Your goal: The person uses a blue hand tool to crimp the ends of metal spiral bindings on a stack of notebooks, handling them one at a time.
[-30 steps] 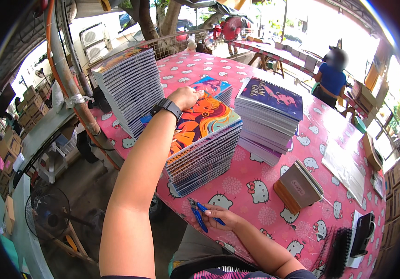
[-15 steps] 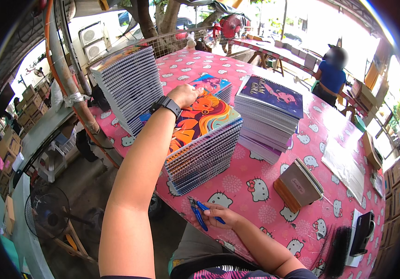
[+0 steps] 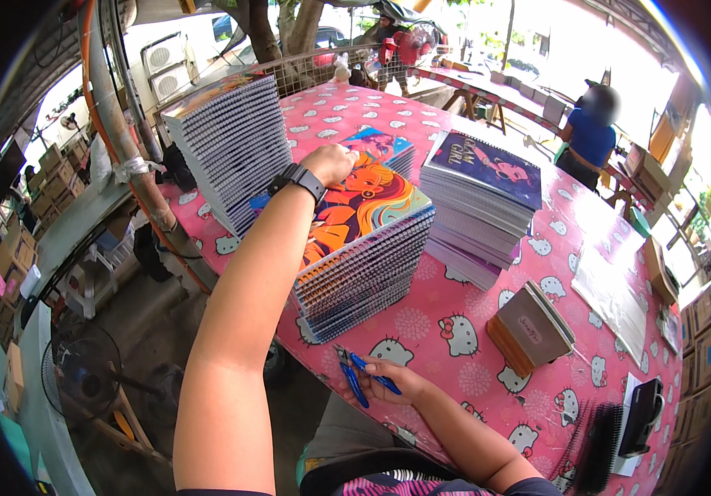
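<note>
My left hand [image 3: 330, 164], with a black watch on its wrist, reaches over a stack of spiral notebooks [image 3: 364, 281]. Its curled fingers are at the far left edge of the top spiral notebook [image 3: 347, 219], which has an orange cover with a long-haired figure; the fingertips are partly hidden. Low by the table's near edge, my right hand [image 3: 395, 382] is closed around blue-handled cutting pliers [image 3: 355, 379], their jaws pointing up and left. Behind the stack lies another pile with a blue-and-pink cover [image 3: 380, 145].
A tall notebook stack [image 3: 227, 153] stands on the left, a purple-covered stack [image 3: 484, 198] on the right. A wooden holder [image 3: 531, 331] with cards, black spiral coils [image 3: 599, 446] and a black hole punch [image 3: 643, 417] sit on the pink table [image 3: 409, 326]. A person [image 3: 591, 132] stands beyond.
My left hand has shifted slightly left along the top notebook's far edge. Another person has come into view by the red fan in the background. My right hand stays nearly still with the pliers.
</note>
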`<state>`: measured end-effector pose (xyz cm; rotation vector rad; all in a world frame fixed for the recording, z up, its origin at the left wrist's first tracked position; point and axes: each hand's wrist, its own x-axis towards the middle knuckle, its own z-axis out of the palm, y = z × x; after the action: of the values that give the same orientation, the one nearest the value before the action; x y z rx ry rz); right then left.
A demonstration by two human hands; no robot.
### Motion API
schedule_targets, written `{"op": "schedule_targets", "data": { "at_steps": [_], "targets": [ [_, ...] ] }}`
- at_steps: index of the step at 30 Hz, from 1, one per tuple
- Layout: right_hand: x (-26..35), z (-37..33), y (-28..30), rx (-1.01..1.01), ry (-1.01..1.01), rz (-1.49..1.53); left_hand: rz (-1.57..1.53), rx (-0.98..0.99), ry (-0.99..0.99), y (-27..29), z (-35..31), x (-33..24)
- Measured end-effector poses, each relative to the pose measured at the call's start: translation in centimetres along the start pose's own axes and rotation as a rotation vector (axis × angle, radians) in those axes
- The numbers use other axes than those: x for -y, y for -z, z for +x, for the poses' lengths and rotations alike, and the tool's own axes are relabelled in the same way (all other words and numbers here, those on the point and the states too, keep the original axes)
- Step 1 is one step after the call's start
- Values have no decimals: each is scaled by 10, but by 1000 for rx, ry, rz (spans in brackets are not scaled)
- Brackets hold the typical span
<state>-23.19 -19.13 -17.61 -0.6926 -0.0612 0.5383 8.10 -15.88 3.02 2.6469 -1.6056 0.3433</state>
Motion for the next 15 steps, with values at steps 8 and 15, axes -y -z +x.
{"op": "schedule_targets", "data": {
  "at_steps": [8, 15],
  "targets": [
    [-1, -1, 2, -14, -2, 23, -56, 12, 84, -1, 4, -1],
    [-1, 1, -1, -11, 5, 19, -221, 12, 205, -4, 5, 8]
  ]
}}
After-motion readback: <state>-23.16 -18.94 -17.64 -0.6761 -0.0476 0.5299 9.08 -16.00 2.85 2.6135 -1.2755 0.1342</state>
